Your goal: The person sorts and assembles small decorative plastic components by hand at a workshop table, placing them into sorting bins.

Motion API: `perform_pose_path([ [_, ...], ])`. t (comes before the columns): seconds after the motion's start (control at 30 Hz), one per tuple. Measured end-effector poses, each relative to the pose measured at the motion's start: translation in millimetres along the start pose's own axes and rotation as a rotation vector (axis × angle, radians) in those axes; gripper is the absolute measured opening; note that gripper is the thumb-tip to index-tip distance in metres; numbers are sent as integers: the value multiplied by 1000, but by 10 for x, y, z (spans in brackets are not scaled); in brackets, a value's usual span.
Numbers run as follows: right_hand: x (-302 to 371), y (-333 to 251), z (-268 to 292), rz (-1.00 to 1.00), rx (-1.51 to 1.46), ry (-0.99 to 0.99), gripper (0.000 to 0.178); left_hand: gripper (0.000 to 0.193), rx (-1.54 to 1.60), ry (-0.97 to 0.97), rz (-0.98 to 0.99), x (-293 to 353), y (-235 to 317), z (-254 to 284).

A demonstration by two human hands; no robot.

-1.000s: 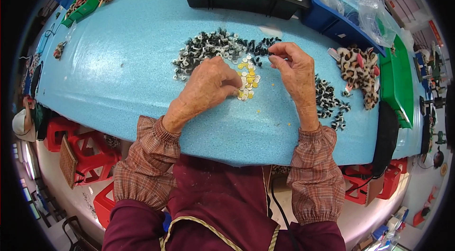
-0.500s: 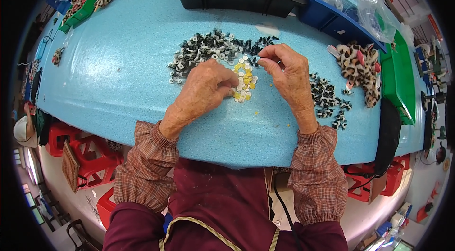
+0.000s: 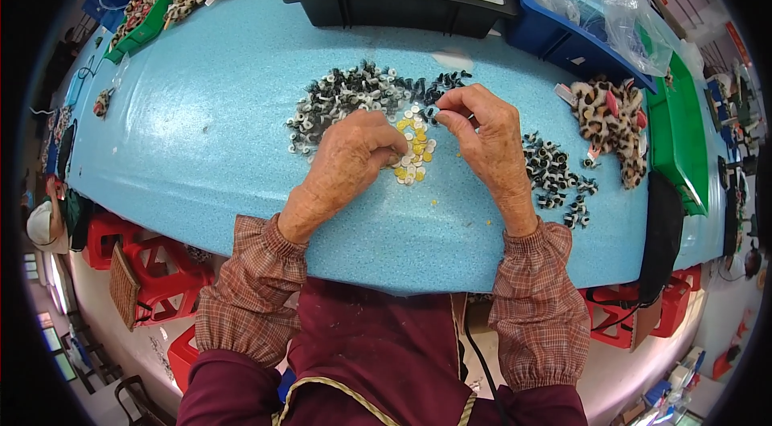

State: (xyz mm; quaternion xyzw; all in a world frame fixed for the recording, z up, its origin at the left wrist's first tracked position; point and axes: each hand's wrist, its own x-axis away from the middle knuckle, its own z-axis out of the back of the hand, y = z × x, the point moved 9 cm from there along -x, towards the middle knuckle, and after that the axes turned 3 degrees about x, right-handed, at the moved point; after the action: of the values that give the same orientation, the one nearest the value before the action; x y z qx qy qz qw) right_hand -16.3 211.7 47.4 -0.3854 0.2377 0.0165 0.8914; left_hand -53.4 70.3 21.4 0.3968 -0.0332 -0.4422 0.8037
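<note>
Yellow-and-white disc pile (image 3: 418, 151) on blue tabletop (image 3: 378, 241). Left hand (image 3: 351, 157) at pile's left edge, right hand (image 3: 489, 137) just right; thumbs near forefingers, cannot tell whether pinching. Black-and-white stemmed pieces (image 3: 342, 95) heaped beyond pile, leftward.

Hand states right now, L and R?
Left hand: fingers curled at the yellow and white discs; grip can't be told.
Right hand: thumb and index close together near small black pieces; can't tell if holding one.
</note>
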Motion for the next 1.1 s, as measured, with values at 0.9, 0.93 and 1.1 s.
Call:
perform_pose_path([
  [0.9,119,-144,-365,-274,-701,-272,11,16,960,309,442,117,-339,175],
  [0.93,124,-141,-381,-279,-703,-277,11,16,961,311,450,125,-343,175],
  [1.1,114,-103,-392,-273,-692,-276,11,15,947,290,436,106,-321,153],
])
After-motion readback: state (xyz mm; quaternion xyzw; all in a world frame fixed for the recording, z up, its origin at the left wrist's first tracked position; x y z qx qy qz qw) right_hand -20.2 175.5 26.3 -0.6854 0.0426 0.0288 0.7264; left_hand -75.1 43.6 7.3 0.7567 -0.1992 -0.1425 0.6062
